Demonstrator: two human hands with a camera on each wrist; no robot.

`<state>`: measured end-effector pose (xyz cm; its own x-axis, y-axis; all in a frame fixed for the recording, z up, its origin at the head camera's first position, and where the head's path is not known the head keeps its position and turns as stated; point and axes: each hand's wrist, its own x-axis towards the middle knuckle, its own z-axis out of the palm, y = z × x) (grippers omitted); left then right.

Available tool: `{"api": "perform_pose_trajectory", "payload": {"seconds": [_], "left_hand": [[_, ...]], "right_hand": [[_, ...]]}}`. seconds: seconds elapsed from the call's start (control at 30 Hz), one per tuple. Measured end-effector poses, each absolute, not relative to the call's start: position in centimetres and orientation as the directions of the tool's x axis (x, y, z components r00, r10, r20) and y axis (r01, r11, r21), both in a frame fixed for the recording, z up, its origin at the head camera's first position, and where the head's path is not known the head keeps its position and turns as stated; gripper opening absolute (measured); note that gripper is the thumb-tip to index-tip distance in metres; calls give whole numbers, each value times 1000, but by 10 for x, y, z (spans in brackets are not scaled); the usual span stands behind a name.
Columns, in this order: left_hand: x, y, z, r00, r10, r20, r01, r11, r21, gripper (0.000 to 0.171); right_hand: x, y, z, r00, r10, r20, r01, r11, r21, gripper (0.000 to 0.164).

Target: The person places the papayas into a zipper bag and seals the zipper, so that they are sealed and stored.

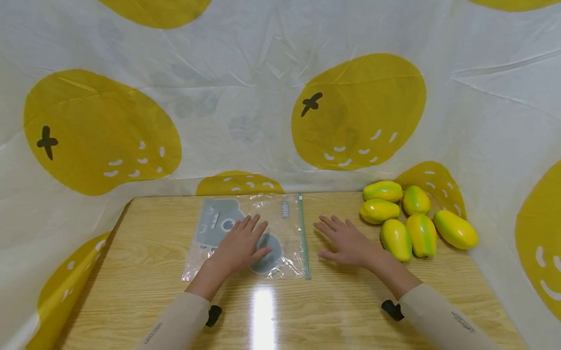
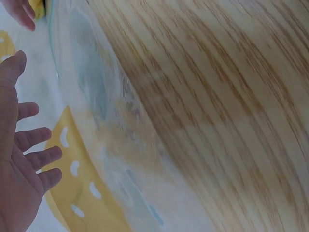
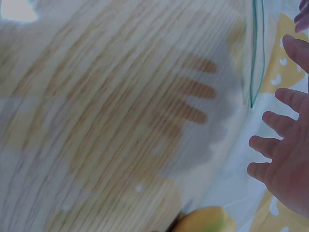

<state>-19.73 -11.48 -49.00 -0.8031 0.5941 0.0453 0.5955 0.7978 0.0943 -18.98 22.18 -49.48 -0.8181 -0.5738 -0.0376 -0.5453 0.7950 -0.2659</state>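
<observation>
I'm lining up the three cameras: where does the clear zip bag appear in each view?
Head: clear zip bag, left of centre on the table, partly hidden by the left hand.
Left wrist: clear zip bag, hazy, slanting from the upper left toward the bottom centre.
Right wrist: clear zip bag at the upper right, only partly in frame.
Shared landmark: its green zip strip, visible in all three.

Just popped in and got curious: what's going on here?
Someone's left hand is spread above a flat, clear zip bag on a wooden table. Their right hand is spread between the bag and six yellow-green fruits. Neither hand holds anything, and the fruits lie outside the bag.
</observation>
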Motion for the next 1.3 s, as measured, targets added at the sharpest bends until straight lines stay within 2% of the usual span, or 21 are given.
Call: {"api": "perform_pose_trajectory", "payload": {"seconds": [0.3,0.57,0.8,1.03,1.3], "left_hand": [[-204,-96,-499,-771,632,78,636,760,135,74],[-206,-76,-503,-769,633,86,637,749,185,71],[-205,-61,-505,-776,630,43,619,746,247,65],[-206,-55,-511,-779,627,10,609,753,247,56],[-204,-51,-520,-762,647,42,637,735,231,43]], "right_hand": [[-195,211,-507,-804,-589,-76,-547,784,-292,76],[-194,206,-513,-802,-593,-71,-530,761,-374,75],[-192,204,-518,-790,-608,-81,-543,755,-369,79],[-191,202,-520,-791,-605,-94,-539,761,-360,81],[-189,200,-519,-795,-598,-103,-534,770,-350,82]]}}
